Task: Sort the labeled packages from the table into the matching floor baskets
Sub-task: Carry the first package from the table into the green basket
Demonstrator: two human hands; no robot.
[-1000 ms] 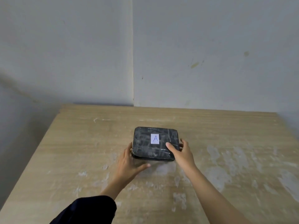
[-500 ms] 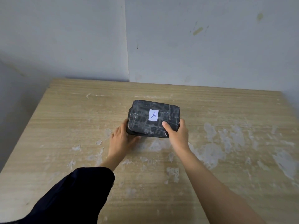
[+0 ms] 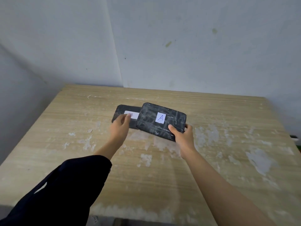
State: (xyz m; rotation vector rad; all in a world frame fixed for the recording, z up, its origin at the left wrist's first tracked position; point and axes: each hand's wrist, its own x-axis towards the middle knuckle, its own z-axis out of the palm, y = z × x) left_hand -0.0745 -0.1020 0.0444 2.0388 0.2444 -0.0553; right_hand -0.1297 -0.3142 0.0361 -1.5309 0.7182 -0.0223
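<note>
Right hand (image 3: 183, 137) pinching package A (image 3: 160, 120), left hand (image 3: 120, 128) on package B (image 3: 124, 114).

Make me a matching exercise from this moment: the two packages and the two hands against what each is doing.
1. package A
2. package B
3. left hand
4. right hand

a. grips a package's near corner
b. lies flat on the table, partly covered
c. fingertips on a white label
d. lifted and tilted

Pairs: 1-d, 2-b, 3-c, 4-a
</note>
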